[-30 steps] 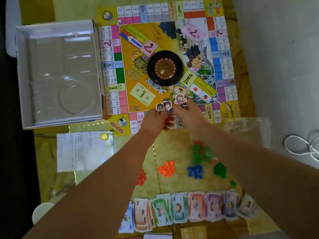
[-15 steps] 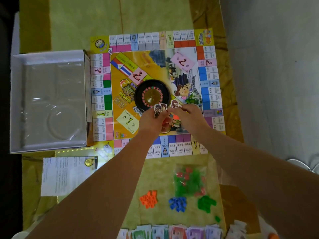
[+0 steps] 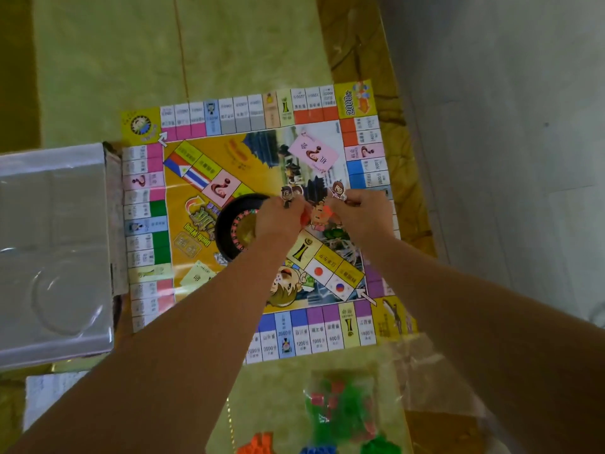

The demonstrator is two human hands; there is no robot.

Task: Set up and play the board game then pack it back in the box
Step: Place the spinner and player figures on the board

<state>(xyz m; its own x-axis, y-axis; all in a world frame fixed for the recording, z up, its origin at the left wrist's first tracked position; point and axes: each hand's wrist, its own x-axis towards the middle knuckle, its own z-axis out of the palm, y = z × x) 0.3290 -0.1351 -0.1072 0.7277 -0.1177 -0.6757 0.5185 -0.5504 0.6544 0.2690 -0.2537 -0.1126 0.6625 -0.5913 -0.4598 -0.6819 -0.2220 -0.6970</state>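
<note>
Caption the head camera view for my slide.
Left hand holding two pawns, right hand holding a third pawn, over the game board by the roulette wheel.

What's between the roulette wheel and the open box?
In the head view, only the game board, its yellow centre and left row of squares, lies between the roulette wheel and box; no loose pieces.

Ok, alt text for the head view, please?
The left hand pinches two cardboard character pawns and the right hand pinches one more, above a colourful square game board. A black roulette wheel sits mid-board, partly under the left hand; an open grey box lies left of the board.
</note>
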